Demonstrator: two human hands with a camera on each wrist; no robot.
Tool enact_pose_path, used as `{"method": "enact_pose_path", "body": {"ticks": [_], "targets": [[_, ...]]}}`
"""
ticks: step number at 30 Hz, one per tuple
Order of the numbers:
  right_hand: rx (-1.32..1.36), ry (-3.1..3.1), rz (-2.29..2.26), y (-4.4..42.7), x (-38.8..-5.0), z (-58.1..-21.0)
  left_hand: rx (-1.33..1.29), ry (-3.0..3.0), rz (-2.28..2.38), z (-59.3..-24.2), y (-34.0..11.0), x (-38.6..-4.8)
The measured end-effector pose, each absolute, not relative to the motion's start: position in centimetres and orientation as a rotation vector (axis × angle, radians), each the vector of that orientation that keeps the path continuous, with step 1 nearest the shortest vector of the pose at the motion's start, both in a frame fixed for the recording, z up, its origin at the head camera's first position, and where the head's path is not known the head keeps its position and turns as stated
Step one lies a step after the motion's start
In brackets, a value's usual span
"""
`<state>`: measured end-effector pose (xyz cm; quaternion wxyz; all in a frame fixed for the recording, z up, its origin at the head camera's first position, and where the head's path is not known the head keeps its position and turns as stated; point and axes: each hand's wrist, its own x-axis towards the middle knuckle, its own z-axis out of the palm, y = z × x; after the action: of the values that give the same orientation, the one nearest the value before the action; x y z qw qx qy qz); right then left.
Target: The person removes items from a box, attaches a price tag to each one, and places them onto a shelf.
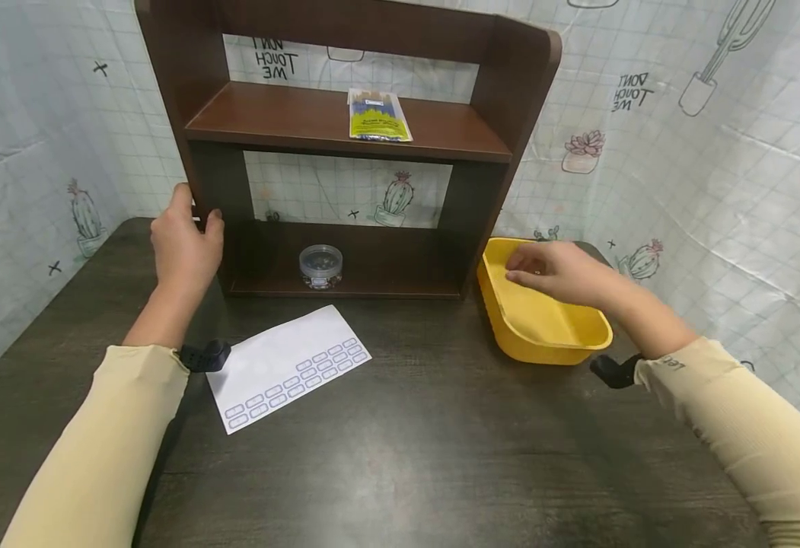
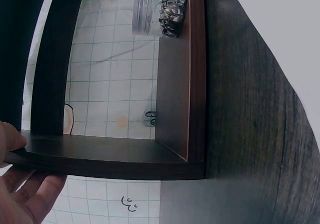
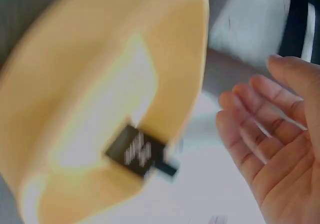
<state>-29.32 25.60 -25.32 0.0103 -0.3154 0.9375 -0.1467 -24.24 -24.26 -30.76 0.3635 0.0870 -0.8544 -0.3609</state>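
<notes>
My left hand [image 1: 186, 247] grips the left side panel of a dark brown two-tier shelf [image 1: 526, 95]. In the left wrist view, the thumb lies on the panel's inner face and the fingers [image 2: 45, 196] are on its outer face. My right hand [image 1: 557, 272] hangs over a yellow plastic bin [image 1: 543, 352], fingers loosely bent and holding nothing. The right wrist view, badly blurred, shows that palm [image 3: 290, 184] beside the bin. A dark square object [image 3: 135, 151] with pale marks appears inside the bin there; its kind is unclear.
A clear round jar [image 1: 320, 266] of small metallic pieces stands on the lower shelf. On the upper shelf lies a yellow-and-blue packet [image 1: 379, 118]. A white sheet [image 1: 276, 350] with rows of blue-outlined labels lies before the shelf. Printed cloth [image 1: 749, 228] hangs behind the table.
</notes>
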Motion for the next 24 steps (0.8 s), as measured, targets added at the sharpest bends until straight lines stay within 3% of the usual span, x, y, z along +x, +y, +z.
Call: {"method": "enact_pose_path", "body": {"ticks": [5, 10, 17, 24], "targets": [[-0.754, 3.090, -0.527, 29.1, -32.8, -24.3, 0.210, -2.194, -0.937, -30.8, -24.5, -24.3], [-0.555, 3.061, -0.600, 30.8, -35.4, -25.6, 0.195, -2.188, -0.942, -30.9, -24.6, -24.4], [-0.359, 2.975, -0.583, 31.0, -37.1, -28.0, 0.187, -2.200, -0.933, -31.0, -24.6, -24.7], [-0.358, 2.959, -0.523, 30.8, -37.7, -28.7, 0.188, -2.194, -0.932, -31.0, -24.7, -24.7]]}}
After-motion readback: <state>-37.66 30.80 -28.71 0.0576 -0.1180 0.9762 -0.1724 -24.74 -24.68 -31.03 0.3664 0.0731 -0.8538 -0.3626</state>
